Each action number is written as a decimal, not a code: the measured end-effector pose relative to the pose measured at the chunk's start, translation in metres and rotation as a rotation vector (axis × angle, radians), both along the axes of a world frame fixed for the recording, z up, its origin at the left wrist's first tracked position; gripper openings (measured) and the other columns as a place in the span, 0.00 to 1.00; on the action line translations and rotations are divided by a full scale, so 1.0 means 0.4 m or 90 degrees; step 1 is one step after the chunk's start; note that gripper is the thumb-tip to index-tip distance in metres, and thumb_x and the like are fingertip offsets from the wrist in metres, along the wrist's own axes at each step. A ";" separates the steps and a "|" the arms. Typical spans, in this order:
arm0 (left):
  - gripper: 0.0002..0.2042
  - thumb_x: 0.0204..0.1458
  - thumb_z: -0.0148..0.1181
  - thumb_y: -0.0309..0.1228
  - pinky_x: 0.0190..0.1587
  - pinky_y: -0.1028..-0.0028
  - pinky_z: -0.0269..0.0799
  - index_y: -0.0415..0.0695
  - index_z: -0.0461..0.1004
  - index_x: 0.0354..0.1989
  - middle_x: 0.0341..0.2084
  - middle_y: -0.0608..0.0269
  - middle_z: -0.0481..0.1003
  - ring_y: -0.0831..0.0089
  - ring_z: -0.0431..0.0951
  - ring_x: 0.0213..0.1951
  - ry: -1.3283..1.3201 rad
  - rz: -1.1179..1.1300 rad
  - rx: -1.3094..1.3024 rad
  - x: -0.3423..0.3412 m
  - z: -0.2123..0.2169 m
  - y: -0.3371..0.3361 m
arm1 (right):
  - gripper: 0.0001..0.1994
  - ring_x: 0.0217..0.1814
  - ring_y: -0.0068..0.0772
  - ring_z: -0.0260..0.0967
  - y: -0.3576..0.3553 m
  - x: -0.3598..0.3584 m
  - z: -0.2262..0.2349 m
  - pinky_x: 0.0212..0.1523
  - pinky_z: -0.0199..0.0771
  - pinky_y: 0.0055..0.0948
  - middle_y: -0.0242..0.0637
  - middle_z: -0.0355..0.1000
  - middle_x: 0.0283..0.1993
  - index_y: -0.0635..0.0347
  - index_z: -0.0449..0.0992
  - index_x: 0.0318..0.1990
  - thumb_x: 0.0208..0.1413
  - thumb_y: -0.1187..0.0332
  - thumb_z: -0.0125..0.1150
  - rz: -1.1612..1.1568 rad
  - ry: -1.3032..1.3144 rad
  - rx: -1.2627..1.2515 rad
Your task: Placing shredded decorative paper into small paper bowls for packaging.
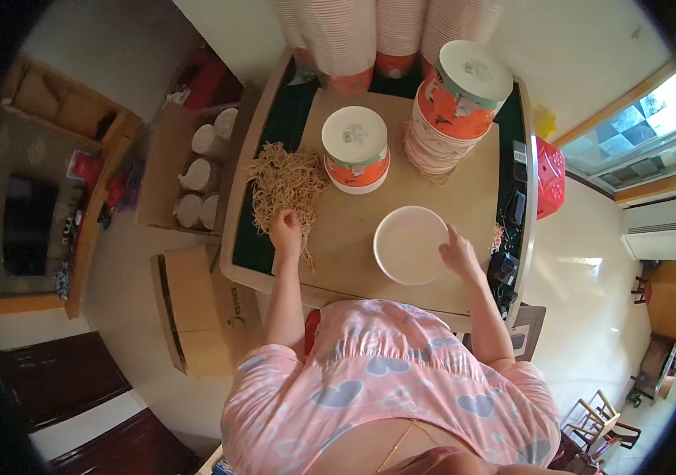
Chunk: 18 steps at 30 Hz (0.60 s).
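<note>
Counter (354,229) of pale tan board with a dark green border fills the middle of the view, and the person in a pink heart-patterned top stands at its near edge. Along its far edge hang tall stacks of nested white paper bowls with orange bases (369,32). Left of the counter, on the floor, stand two brown cardboard boxes: the farther open carton (165,170) holds white lidded tubs, and the nearer closed carton (195,309) sits beside the person's left arm. A red plastic stool (550,178) stands off the right edge of the counter.

On the far right of the counter a sealed orange-and-white lidded bowl (468,91) tops a slanted stack of pale lids. Left of it, toward the middle, sits a second sealed orange-and-white bowl (355,150). A loose heap of tan dried noodles (284,186) lies on the left part of the counter. An empty round white paper bowl (411,245) stands near the person, right of centre.

The left hand (285,233) is closed on strands at the near end of the noodle heap, fingers together around them. The right hand (459,255) rests on the right rim of the empty bowl, fingers slightly spread against it.
</note>
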<state>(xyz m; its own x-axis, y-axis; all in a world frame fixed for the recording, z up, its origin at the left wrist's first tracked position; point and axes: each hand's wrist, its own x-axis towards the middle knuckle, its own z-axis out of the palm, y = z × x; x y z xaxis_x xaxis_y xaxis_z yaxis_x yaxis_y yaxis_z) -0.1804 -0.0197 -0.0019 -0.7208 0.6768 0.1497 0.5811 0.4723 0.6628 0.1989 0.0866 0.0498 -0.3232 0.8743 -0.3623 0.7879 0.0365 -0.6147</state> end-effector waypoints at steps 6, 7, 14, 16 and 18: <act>0.06 0.51 0.55 0.33 0.34 0.66 0.71 0.45 0.73 0.32 0.28 0.58 0.74 0.60 0.74 0.31 0.159 0.058 -0.185 -0.034 0.052 0.099 | 0.24 0.36 0.57 0.71 -0.029 -0.019 0.008 0.37 0.70 0.48 0.53 0.72 0.33 0.50 0.60 0.54 0.48 0.64 0.56 -0.012 -0.047 0.084; 0.06 0.51 0.55 0.33 0.34 0.66 0.71 0.45 0.73 0.32 0.28 0.58 0.74 0.60 0.74 0.31 0.157 0.057 -0.183 -0.040 0.057 0.107 | 0.24 0.36 0.57 0.71 -0.031 -0.017 0.022 0.37 0.70 0.48 0.53 0.72 0.33 0.50 0.60 0.54 0.48 0.64 0.56 -0.013 -0.049 0.085; 0.08 0.50 0.56 0.33 0.34 0.70 0.70 0.41 0.71 0.31 0.27 0.58 0.74 0.67 0.74 0.30 -0.108 0.090 0.095 -0.230 0.083 0.125 | 0.27 0.32 0.48 0.73 -0.034 0.010 0.094 0.33 0.72 0.41 0.43 0.74 0.29 0.48 0.59 0.58 0.49 0.62 0.59 -0.041 -0.005 0.106; 0.08 0.52 0.55 0.32 0.35 0.74 0.68 0.40 0.70 0.30 0.23 0.63 0.72 0.73 0.72 0.28 -0.247 0.065 0.237 -0.227 0.203 0.155 | 0.24 0.31 0.46 0.73 -0.035 0.015 0.124 0.32 0.72 0.39 0.42 0.74 0.28 0.50 0.63 0.55 0.49 0.65 0.59 -0.091 0.007 0.124; 0.07 0.53 0.54 0.31 0.29 0.77 0.65 0.41 0.68 0.30 0.21 0.67 0.70 0.78 0.69 0.25 -0.349 -0.002 0.373 -0.238 0.317 0.148 | 0.21 0.30 0.43 0.74 -0.035 0.014 0.136 0.31 0.72 0.37 0.41 0.74 0.28 0.51 0.65 0.53 0.50 0.65 0.58 -0.106 0.041 0.133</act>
